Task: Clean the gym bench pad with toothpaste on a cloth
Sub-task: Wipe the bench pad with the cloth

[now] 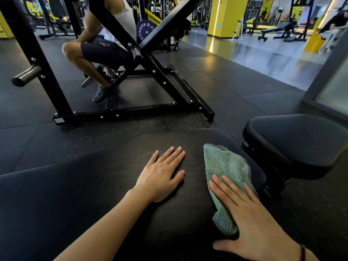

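A green waffle-weave cloth (225,178) lies spread on the right part of the black gym bench pad (105,185), reaching toward the pad's far right edge. The right hand (250,221) rests flat on the near half of the cloth, palm down, fingers (224,187) straight and spread, pointing away and a little to the left; the thumb sticks out to the left onto bare pad just below the cloth's near corner. The hand is not clenched: it presses the cloth with an open palm and grasps nothing. A dark band sits at the right wrist.

The left hand (162,172) lies just beside the cloth, to its left, apart from it, flat on the bare pad with fingers together and extended toward the far end, thumb angled out toward the cloth. It is open too and holds nothing. The left forearm runs in from the lower left, bare.

To the right, a separate black seat pad (301,140) stands near the bench. Beyond, on the dark rubber floor (235,81), stands a black steel machine frame (131,110), with another person (98,53) seated behind it.
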Demonstrator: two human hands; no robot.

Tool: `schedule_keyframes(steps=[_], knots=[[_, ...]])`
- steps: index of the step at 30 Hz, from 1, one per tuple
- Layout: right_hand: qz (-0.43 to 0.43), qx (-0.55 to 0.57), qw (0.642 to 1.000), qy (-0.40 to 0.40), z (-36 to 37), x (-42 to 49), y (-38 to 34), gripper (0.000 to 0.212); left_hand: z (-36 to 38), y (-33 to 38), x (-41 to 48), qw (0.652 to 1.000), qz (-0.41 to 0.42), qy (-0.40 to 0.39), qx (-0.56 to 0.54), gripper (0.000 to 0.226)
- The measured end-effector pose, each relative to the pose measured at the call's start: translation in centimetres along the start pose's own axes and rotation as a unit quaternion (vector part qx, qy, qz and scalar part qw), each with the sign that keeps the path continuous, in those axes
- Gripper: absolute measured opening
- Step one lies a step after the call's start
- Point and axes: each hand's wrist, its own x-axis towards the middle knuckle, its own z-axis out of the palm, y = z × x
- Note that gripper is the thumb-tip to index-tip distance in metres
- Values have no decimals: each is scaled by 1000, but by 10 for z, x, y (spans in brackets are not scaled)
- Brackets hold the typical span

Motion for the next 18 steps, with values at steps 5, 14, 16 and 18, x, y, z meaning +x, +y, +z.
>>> schedule_keyframes(steps=[5,14,16,18], knots=[[-38,27,998,36,10,-10,2,97,0,0,-1,1000,-4,-10,9,77],[103,311,941,82,-38,6,-1,89,-3,1,-2,1000,3,-17,5,82],[147,179,963,139,-22,22,-14,91,-2,2,-2,1000,5,-12,-1,83],[166,93,977,100,-3,34,-27,94,-2,3,-3,1000,6,-11,2,80]])
